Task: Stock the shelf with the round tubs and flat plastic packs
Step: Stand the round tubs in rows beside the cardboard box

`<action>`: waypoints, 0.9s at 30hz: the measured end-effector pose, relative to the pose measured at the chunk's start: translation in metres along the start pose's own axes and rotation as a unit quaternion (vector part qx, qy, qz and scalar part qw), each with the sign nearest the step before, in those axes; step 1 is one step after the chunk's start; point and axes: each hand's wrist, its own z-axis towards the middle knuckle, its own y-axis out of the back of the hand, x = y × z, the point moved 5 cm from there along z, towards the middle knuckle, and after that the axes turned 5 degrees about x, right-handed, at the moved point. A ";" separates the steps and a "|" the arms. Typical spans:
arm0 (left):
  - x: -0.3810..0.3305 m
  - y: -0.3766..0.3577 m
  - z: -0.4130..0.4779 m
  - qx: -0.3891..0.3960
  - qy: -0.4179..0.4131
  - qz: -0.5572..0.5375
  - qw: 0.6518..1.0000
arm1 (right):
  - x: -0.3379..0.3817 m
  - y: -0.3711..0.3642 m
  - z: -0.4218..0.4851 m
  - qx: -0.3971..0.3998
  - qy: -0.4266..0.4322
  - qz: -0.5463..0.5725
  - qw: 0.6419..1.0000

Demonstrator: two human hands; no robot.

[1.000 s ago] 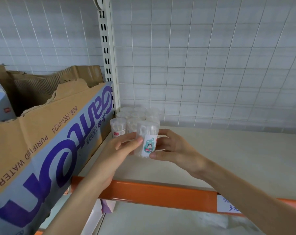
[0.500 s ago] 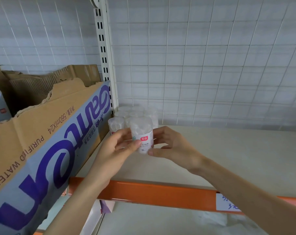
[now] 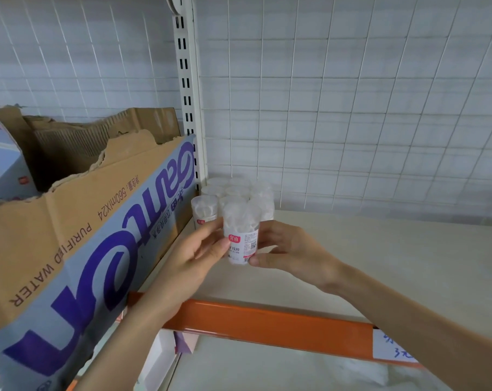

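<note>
Clear plastic round tub (image 3: 240,235), white contents, red-and-white label facing out: upright, held between both hands at the front of the tub cluster (image 3: 233,190) in the back-left corner of the shelf (image 3: 380,249). Left hand (image 3: 194,258): fingers curled against the tub's left side. Right hand (image 3: 289,249): thumb and fingers pinching its right side near the base. Contact of base with shelf: cannot tell. Step, by judgement: placing this tub. Next move calls for seating it beside its neighbours and letting go without toppling them. Flat packs: none in view. Cardboard box (image 3: 98,235): just left.
</note>
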 end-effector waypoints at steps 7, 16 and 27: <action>0.004 0.010 -0.012 -0.041 -0.002 0.216 0.976 | -0.003 -0.007 0.014 -0.024 -0.011 -0.013 1.000; 0.048 0.015 -0.054 -0.019 0.014 0.473 0.881 | -0.012 -0.036 0.050 -0.105 -0.065 -0.017 0.992; 0.051 0.018 -0.070 -0.073 -0.117 0.471 0.871 | -0.020 -0.056 0.066 -0.137 -0.073 -0.174 0.972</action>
